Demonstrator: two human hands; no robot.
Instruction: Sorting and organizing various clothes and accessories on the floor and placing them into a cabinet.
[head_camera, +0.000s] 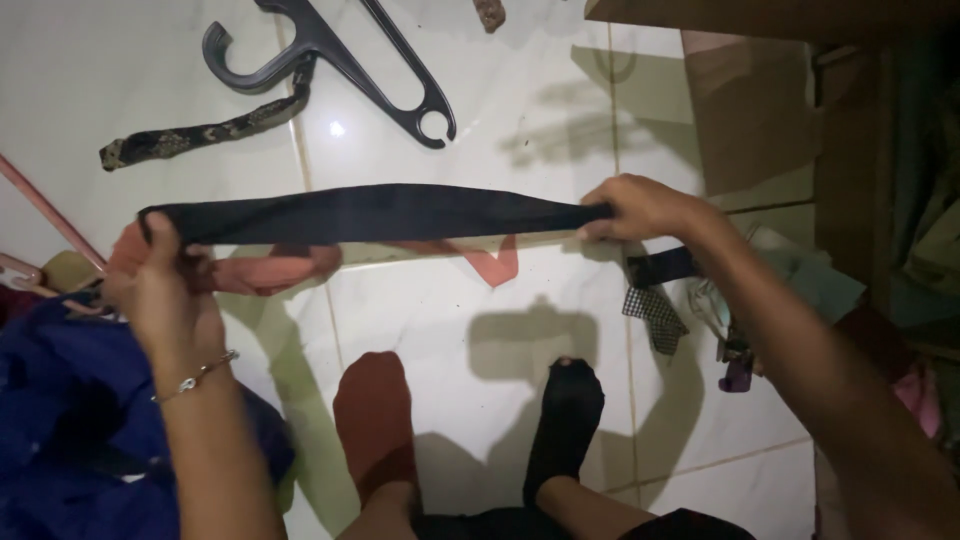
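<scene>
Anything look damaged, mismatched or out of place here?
Yes. The feet wear mismatched socks: a red sock and a black sock, the black one with a hole at the toe. Both hands stretch a dark stocking between them.

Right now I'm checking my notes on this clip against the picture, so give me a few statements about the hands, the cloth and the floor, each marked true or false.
1. Both hands hold one long dark stocking stretched between them. True: the left hand grips one end, the right hand the other.
2. The stocking hangs slack to the floor. False: it is pulled nearly straight, above the white tiled floor.
3. A dark plastic hanger lies on the tiles beyond the stocking. True.
4. The left wrist is bare. False: it wears a thin bracelet.
5. The two feet wear matching socks. False: one sock is reddish, the other black.
</scene>
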